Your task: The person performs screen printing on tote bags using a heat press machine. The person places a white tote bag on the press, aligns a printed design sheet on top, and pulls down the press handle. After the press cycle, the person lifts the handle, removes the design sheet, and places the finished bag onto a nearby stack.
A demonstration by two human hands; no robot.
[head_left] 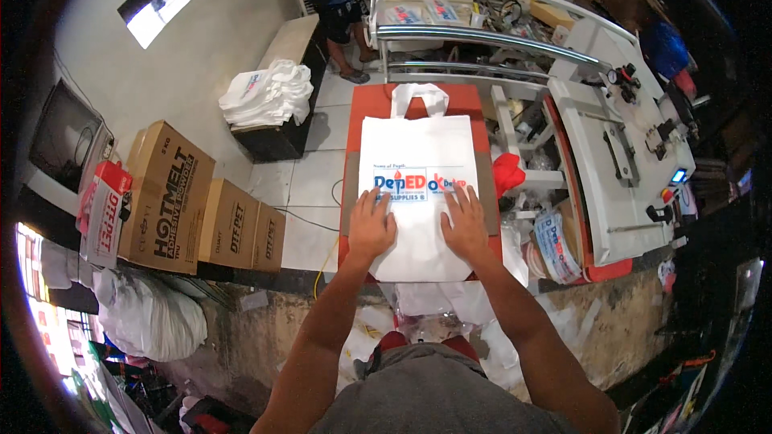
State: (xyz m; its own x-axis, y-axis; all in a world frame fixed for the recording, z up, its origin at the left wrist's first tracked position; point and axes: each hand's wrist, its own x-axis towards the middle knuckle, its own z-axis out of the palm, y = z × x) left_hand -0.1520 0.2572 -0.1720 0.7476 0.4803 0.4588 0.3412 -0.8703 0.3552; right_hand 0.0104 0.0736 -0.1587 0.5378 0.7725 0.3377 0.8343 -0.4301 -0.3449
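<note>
A white tote bag [418,245] lies flat on a red board [366,104] in front of me, its loop handle [426,100] pointing away. Blue and red print runs across the bag's middle. My left hand [372,225] rests flat on the bag's left side, fingers spread at the lower edge of the print. On the right side, my right hand [465,223] lies the same way, its fingertips touching the right end of the print. Neither hand grips anything.
A heat press machine [615,153] stands at the right, metal rollers [490,42] behind the board. Stacked white bags [269,96] sit on a dark bench to the left. Cardboard boxes [165,193] stand nearer left. Another person [338,8] works at the back.
</note>
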